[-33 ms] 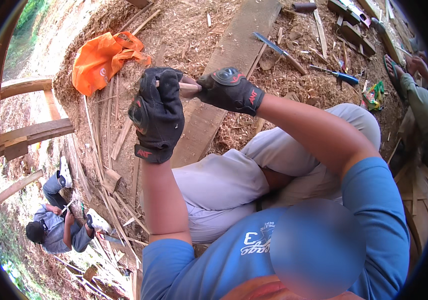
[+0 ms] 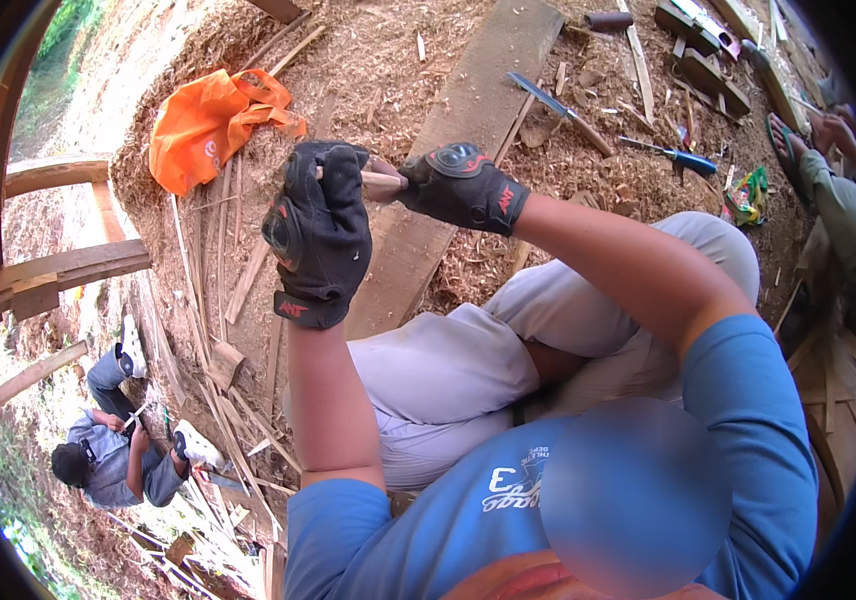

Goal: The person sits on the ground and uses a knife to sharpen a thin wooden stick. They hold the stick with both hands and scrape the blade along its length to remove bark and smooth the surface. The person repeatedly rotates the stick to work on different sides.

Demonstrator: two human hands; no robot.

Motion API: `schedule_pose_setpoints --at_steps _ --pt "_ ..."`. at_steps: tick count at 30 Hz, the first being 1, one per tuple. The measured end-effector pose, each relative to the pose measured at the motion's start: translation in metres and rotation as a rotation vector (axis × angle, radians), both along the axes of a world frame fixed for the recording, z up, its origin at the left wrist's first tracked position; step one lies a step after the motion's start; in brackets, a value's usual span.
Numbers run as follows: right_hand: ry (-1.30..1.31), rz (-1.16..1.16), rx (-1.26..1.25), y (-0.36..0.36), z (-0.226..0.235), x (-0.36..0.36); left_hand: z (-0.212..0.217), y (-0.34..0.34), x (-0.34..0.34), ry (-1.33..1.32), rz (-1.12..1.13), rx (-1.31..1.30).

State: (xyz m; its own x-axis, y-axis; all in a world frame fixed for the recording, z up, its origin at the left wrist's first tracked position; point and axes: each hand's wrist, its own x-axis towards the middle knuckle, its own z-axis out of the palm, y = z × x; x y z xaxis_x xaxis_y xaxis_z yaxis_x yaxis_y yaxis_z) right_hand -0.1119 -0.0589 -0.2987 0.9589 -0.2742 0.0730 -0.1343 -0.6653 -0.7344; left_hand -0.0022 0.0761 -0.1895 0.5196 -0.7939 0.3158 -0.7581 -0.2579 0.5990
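Note:
My left hand [image 2: 320, 235], in a black work glove, is closed around one end of a short wooden piece [image 2: 385, 183]. A pale bit of wood shows between its fingers. My right hand [image 2: 463, 185], gloved the same way, grips the other end from the right with its fingers curled. The gloves hide most of the piece, so its full shape cannot be made out. Both hands are raised in front of my crossed legs, over a wide flat plank [image 2: 483, 90] on the shavings.
An orange bag [image 2: 188, 135] lies at the far left. Right of the plank are a wooden-handled blade [image 2: 588, 130], a blue-handled tool [image 2: 693, 162] and wooden hand planes [image 2: 713, 80]. One person [image 2: 108, 455] sits at lower left; another's arm [image 2: 841, 205] shows at right. Wood strips [image 2: 218, 250] lie left.
The view has shifted very slightly, so my hands and the ground items sit a little lower and to the right. Both hands keep their grip on the wooden piece.

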Motion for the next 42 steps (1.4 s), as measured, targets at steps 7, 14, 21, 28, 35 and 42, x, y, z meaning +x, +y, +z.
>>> schedule_pose_setpoints --at_steps 7,14,21,28,35,42 --pt "-0.166 -0.010 0.058 0.001 0.003 0.005 0.005 -0.005 -0.004 -0.096 -0.031 -0.014" --pt "-0.445 -0.032 0.057 0.006 0.033 0.004 -0.002 0.003 -0.001 -0.019 -0.033 -0.025" --pt "-0.198 -0.027 -0.015 0.003 0.033 0.011 -0.002 0.003 0.011 -0.040 -0.013 -0.020" --pt "-0.023 -0.019 -0.091 0.000 0.000 0.000 -0.012 -0.005 0.011 -0.145 -0.019 -0.033" --pt "-0.011 -0.083 0.288 -0.001 -0.042 -0.007 -0.007 -0.007 0.000 0.037 0.040 0.037" --pt "-0.173 -0.076 0.189 0.036 0.004 0.019 -0.003 0.015 0.016 -0.076 0.047 0.025"
